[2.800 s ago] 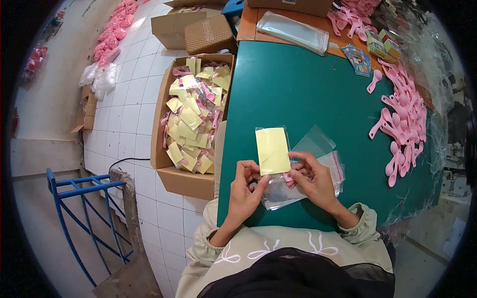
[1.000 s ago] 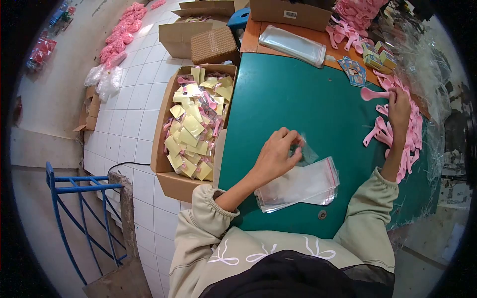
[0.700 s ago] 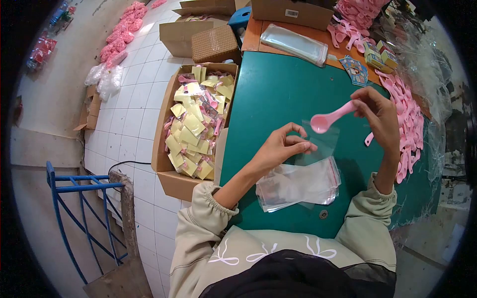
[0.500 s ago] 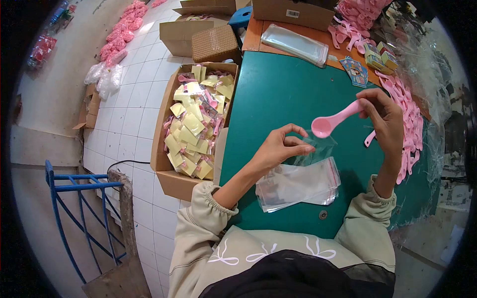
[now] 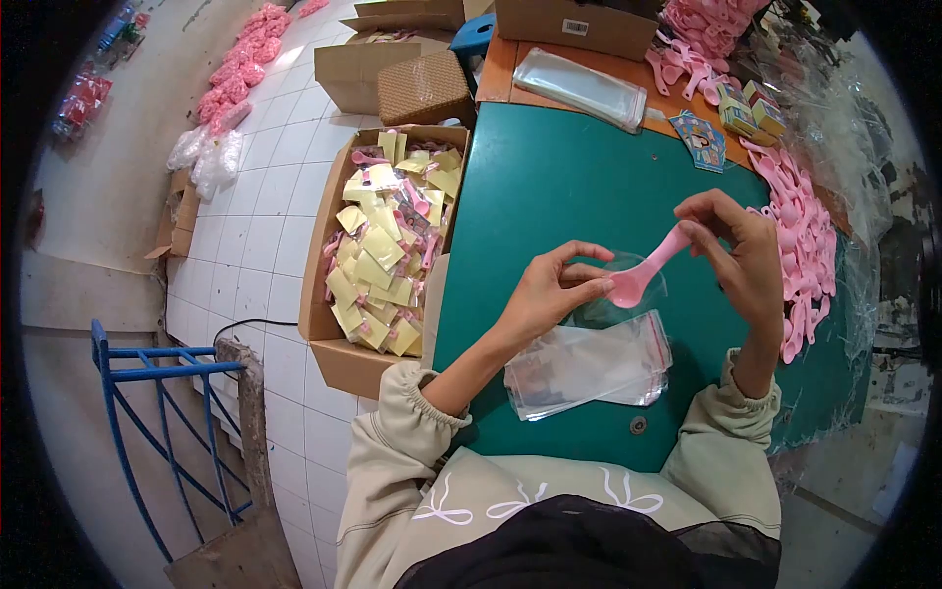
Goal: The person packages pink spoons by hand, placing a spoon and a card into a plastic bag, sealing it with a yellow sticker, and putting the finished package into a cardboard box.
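My left hand [image 5: 548,294] pinches a small clear plastic bag [image 5: 618,299] open above the green table [image 5: 549,187]. My right hand [image 5: 738,257] grips a pink plastic spoon [image 5: 643,271] by its handle, with the bowl of the spoon at the mouth of the bag, close to my left fingertips. A stack of clear bags with red edges [image 5: 589,363] lies flat on the table just below both hands.
A heap of pink spoons [image 5: 800,245] runs along the table's right side. A cardboard box of yellow packed bags [image 5: 383,245] stands on the floor to the left. Printed cards [image 5: 702,139], a clear bag pack [image 5: 581,86] and more boxes lie at the far end.
My right hand took a pink spoon from the heap and brought it left and down to the bag. My left hand lifted one clear bag off the stack and holds it open.
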`<state>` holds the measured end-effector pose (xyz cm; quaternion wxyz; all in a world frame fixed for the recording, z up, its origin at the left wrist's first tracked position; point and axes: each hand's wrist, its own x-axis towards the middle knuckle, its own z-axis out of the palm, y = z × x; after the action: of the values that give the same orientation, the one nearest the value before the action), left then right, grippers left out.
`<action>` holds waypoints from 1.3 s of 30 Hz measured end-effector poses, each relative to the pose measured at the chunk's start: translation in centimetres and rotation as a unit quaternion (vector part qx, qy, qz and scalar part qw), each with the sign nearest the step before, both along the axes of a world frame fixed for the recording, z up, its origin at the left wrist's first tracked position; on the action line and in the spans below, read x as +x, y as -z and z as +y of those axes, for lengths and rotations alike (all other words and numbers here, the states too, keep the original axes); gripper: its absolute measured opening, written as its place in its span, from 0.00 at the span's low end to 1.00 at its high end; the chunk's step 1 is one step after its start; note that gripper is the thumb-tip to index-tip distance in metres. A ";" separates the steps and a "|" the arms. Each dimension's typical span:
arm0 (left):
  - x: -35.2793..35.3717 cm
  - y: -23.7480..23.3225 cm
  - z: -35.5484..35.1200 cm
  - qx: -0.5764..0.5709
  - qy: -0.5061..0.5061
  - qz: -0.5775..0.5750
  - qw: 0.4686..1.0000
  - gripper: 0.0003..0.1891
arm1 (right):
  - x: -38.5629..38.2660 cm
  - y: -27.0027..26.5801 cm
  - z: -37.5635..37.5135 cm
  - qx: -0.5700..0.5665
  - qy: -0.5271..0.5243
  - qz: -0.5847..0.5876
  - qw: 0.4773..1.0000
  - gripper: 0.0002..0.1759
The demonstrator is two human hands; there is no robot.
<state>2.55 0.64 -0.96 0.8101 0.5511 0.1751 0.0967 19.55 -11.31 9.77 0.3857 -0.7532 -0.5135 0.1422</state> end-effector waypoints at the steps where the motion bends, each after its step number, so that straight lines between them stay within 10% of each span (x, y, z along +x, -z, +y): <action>1: 0.0 0.0 -0.1 -0.014 -0.001 -0.009 1.000 0.19 | -0.2 0.1 0.2 0.004 0.004 0.024 1.000 0.05; 12: -0.4 0.5 0.6 0.113 0.048 -0.051 0.991 0.17 | -1.4 1.7 1.2 0.101 -0.006 0.151 0.983 0.11; 19: -0.8 -2.2 0.5 0.005 -0.051 -0.116 0.992 0.19 | -0.2 2.6 2.3 0.047 -0.309 0.106 0.944 0.38; 22: -1.4 -3.1 1.0 -0.005 -0.070 -0.146 0.987 0.19 | 5.1 3.6 3.5 0.094 -0.265 0.229 0.932 0.33; 24: -1.7 -3.4 1.2 0.004 -0.080 -0.151 0.985 0.19 | 11.4 5.7 4.1 0.018 -0.013 0.066 0.998 0.25; 26: -1.9 -3.2 1.5 0.053 -0.085 -0.147 0.984 0.21 | 16.8 9.3 4.0 -0.100 0.208 -0.216 0.949 0.25; 29: -2.3 -3.4 2.1 0.011 -0.066 -0.165 0.984 0.18 | 22.2 17.0 2.6 0.021 0.262 -0.411 0.873 0.22; 35: -2.2 -3.4 2.2 0.013 -0.061 -0.143 0.988 0.17 | 20.5 14.0 2.3 0.004 0.335 -0.226 0.915 0.17; 39: -2.4 -3.8 2.2 0.012 -0.060 -0.124 0.990 0.16 | 17.6 8.2 3.3 0.038 0.200 -0.234 0.951 0.14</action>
<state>0.15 2.84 2.80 0.8116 0.5330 0.1045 0.2151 37.12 -7.98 1.52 0.3038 -0.8374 -0.4330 -0.1377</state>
